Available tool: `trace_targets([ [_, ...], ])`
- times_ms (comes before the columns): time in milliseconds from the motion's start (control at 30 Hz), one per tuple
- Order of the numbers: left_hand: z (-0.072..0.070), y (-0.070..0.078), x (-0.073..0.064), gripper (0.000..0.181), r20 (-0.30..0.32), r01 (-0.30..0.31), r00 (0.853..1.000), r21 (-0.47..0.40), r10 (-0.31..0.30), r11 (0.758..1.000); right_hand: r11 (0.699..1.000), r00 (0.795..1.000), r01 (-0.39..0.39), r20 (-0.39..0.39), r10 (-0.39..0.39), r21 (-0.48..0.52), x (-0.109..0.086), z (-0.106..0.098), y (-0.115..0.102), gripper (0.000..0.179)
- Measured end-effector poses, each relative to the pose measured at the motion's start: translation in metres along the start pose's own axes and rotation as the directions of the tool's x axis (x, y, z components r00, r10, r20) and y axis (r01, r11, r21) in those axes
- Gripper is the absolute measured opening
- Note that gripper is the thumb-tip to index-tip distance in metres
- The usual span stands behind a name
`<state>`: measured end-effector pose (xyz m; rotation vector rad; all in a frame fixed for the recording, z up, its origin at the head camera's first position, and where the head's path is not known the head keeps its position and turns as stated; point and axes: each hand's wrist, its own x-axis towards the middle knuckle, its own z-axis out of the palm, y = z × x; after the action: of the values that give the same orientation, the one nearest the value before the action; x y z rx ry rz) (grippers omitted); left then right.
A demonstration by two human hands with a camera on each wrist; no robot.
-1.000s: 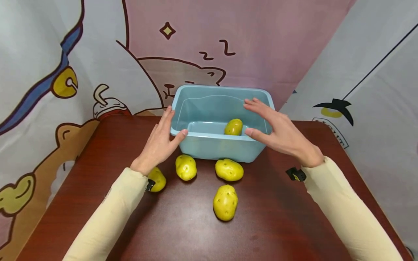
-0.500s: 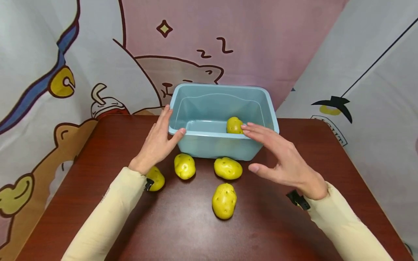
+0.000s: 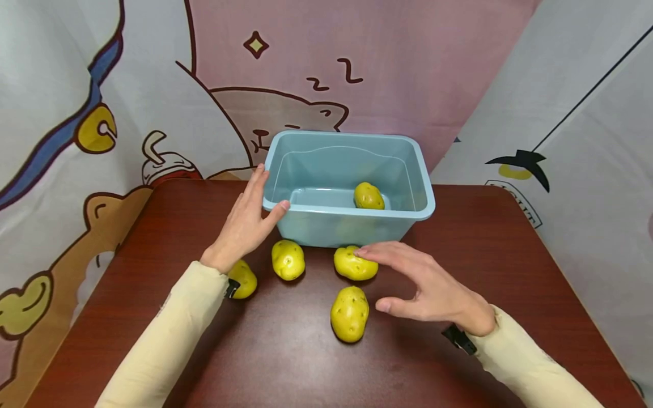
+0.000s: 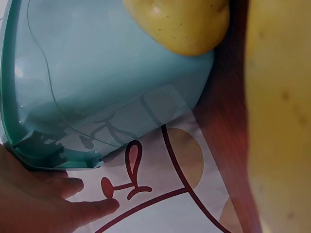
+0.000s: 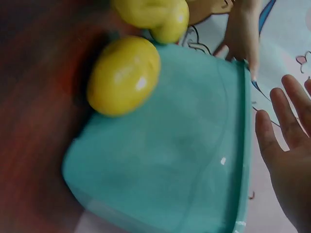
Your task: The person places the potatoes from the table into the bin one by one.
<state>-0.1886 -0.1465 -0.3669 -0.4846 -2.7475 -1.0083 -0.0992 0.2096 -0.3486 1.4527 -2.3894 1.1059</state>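
Observation:
My left hand (image 3: 241, 224) rests at the left front corner of the pale blue plastic bin (image 3: 326, 226), its fingers straight along the left side and its thumb at the front rim. One yellow potato (image 3: 369, 196) lies inside the bin. My right hand (image 3: 431, 289) hovers over the table with fingers and thumb spread. Its fingertips overlap a potato (image 3: 352, 267) just in front of the bin, and its thumb points toward a nearer potato (image 3: 350, 314). In the right wrist view, the right hand (image 5: 291, 141) has its fingers extended and holds nothing.
Another potato (image 3: 288, 260) sits before the bin's left front. One more potato (image 3: 245, 279) is partly hidden by my left wrist. The dark red-brown table (image 3: 285, 362) backs onto a printed cartoon cloth (image 3: 408, 68) close behind the bin.
My right hand has moved from above the bin's right side down and toward me, to the potatoes in front. The left hand stays at the bin's corner. The potato inside has shifted slightly.

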Motion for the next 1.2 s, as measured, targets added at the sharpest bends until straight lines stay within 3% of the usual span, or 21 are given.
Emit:
trace_targets([
  [267, 0.001, 0.001, 0.0, 0.089, 0.004, 0.002, 1.0, -0.001, -0.002, 1.0, 0.991, 0.976, -0.098, 0.201, 0.078, 0.09, -0.008, 0.029, 0.005, 0.072],
  [600, 0.003, 0.001, -0.003, 0.09, 0.014, 0.011, 1.0, -0.004, -0.011, 1.0, 0.97, 0.901, -0.22, 0.402, 0.163, 0.1, -0.013, 0.061, 0.019, 0.062],
  [733, 0.002, 0.0, -0.002, 0.09, 0.006, 0.0, 1.0, -0.004, 0.0, 1.0, 0.968, 0.886, -0.243, 0.42, 0.196, 0.062, -0.016, 0.062, 0.026, 0.061],
  [1000, -0.002, -0.001, 0.001, 0.09, -0.005, -0.008, 1.0, -0.005, 0.008, 1.0, 0.966, 0.908, -0.256, 0.351, 0.23, 0.028, -0.029, 0.055, 0.034, 0.067],
  [1200, -0.001, -0.001, 0.0, 0.09, -0.003, -0.009, 1.0, -0.003, 0.009, 1.0, 0.956, 0.888, -0.291, 0.383, 0.253, 0.042, -0.03, 0.063, 0.034, 0.081],
])
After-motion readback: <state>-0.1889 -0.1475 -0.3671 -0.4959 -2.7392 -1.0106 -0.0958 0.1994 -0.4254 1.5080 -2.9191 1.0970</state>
